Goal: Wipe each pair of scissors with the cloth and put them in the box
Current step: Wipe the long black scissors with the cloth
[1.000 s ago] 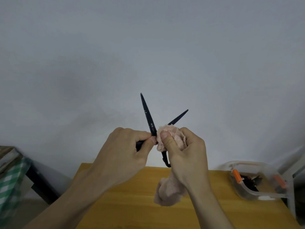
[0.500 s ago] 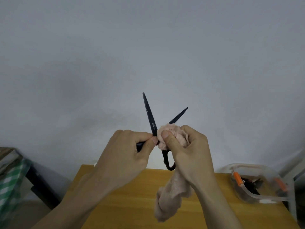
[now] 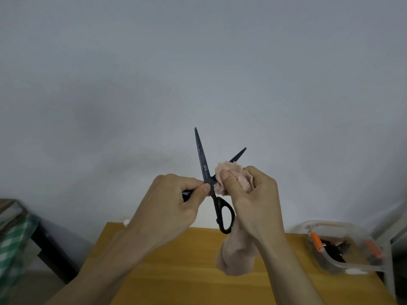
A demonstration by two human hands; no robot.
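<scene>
A pair of black scissors [image 3: 202, 159] is held up in front of the wall with its blades spread apart. My left hand [image 3: 169, 205] grips one handle, which is mostly hidden in the fist. My right hand [image 3: 253, 201] pinches a pink cloth [image 3: 233, 177] around the lower part of the right blade; the cloth's tail hangs down below the hand. The other handle loop hangs free between my hands. A clear plastic box [image 3: 343, 247] with orange clips stands on the wooden table [image 3: 176, 271] at the right, with dark scissors inside.
A grey wall fills the upper view. At the left edge stands a dark piece of furniture with green checked fabric [image 3: 11, 243]. The box sits near the table's right edge.
The scissors and both hands have dropped slightly in view, showing more of the free handle loop. The cloth stays wrapped on the right blade near the pivot.
</scene>
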